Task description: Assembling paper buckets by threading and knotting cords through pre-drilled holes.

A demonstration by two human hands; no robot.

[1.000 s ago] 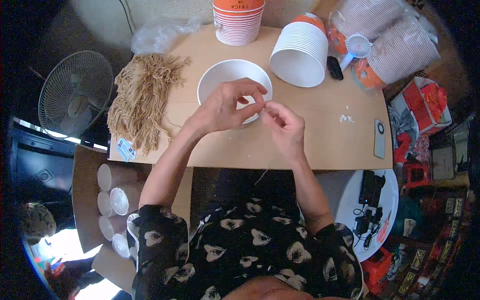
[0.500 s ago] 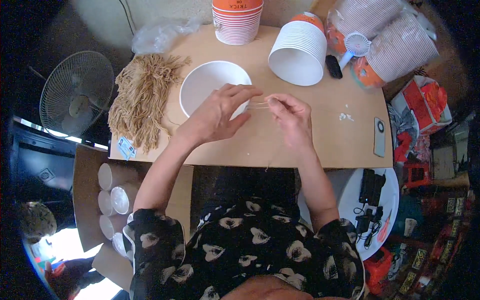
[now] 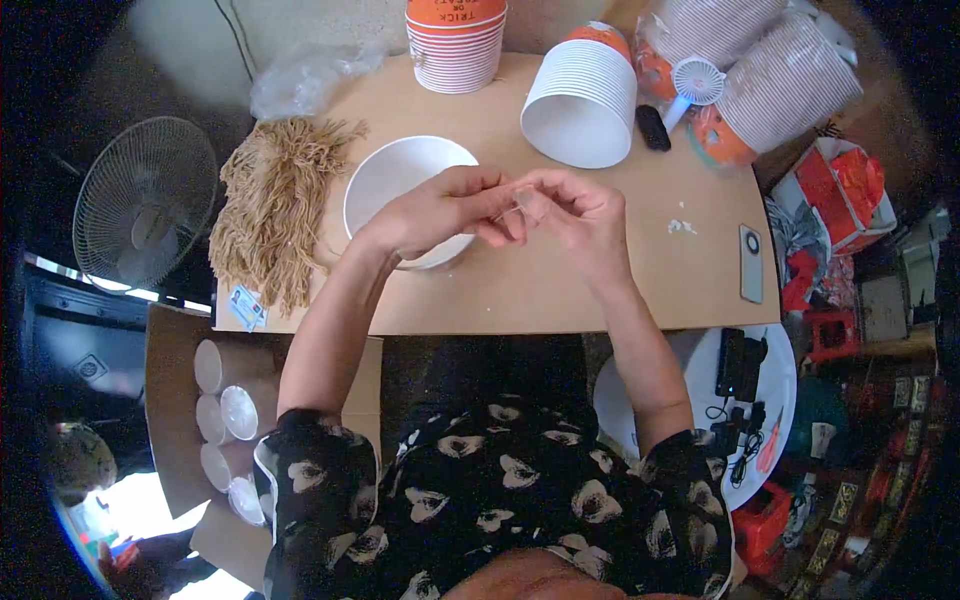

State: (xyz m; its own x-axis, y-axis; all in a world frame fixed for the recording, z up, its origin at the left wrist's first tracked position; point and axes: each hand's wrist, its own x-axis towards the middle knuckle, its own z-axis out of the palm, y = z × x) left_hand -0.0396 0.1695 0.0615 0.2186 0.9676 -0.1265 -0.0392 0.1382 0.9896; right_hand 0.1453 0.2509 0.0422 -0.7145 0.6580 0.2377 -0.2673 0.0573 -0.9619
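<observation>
My left hand (image 3: 440, 208) and my right hand (image 3: 582, 215) meet over the middle of the table, fingertips touching. Both are closed in a pinch on a thin pale cord (image 3: 512, 209), of which only a short piece shows between the fingers. Behind my left hand, a white paper bucket (image 3: 395, 170) lies with its mouth toward me, partly covered by that hand and wrist. Left of the bucket is a loose bundle of tan cords (image 3: 272, 210).
At the back stand an orange-and-white stack of buckets (image 3: 455, 55) and a tilted white stack (image 3: 582, 110). Bagged stacks (image 3: 790, 85), a small handheld fan (image 3: 697, 82) and a phone (image 3: 751, 263) are on the right. A card (image 3: 247, 307) lies front left, near a large fan (image 3: 147, 205).
My hands have come together: the left fingers, stretched out before, now pinch beside the right fingertips. The length of cord visible between them is shorter. The whole view has shifted slightly.
</observation>
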